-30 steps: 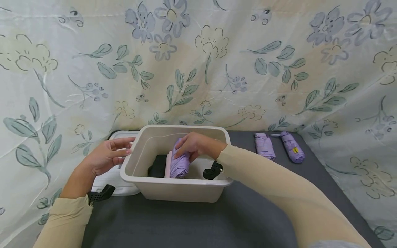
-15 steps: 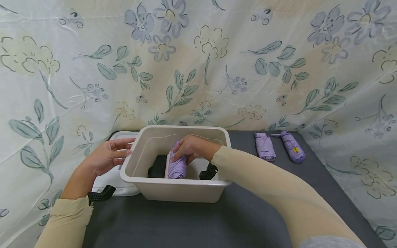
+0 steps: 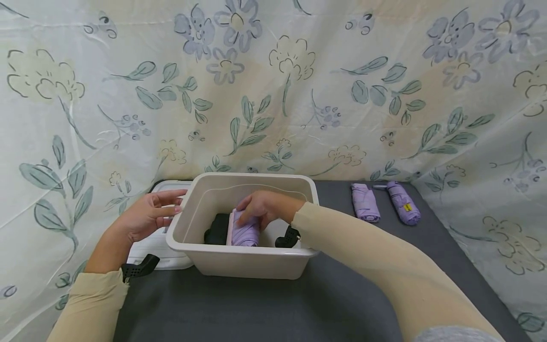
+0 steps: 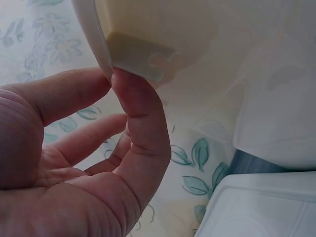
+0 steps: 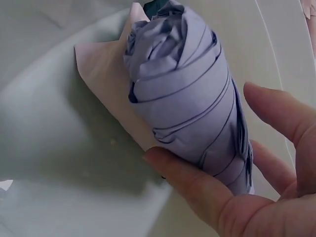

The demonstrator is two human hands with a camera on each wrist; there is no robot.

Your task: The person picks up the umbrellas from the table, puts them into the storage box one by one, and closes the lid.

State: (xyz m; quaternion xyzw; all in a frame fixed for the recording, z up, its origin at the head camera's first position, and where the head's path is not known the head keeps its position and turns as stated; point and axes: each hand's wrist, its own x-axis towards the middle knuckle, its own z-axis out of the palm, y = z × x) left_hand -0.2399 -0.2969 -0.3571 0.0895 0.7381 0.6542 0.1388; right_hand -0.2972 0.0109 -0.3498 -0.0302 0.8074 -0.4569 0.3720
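Note:
A purple folded umbrella (image 3: 246, 233) stands in the beige plastic bin (image 3: 252, 263), against a thin pale pink piece (image 5: 106, 66). My right hand (image 3: 267, 207) reaches into the bin and loosely holds the umbrella. In the right wrist view the thumb lies along one side of the umbrella and the other fingers are on the opposite side, one fingertip a little off it. A black bundle (image 3: 217, 229) sits left of the pink piece. My left hand (image 3: 147, 215) pinches the bin's left rim between thumb and forefinger, seen closely in the left wrist view.
Two more purple folded umbrellas, one (image 3: 365, 203) beside another with a yellow label (image 3: 403, 203), lie on the dark grey table (image 3: 265, 308) at right. A white lid (image 3: 160, 249) lies partly under the bin's left side. A floral curtain (image 3: 316, 85) hangs behind.
My right hand has moved slightly left and down with the purple umbrella, which now sits lower and close against the pink piece. The left hand stays at the rim.

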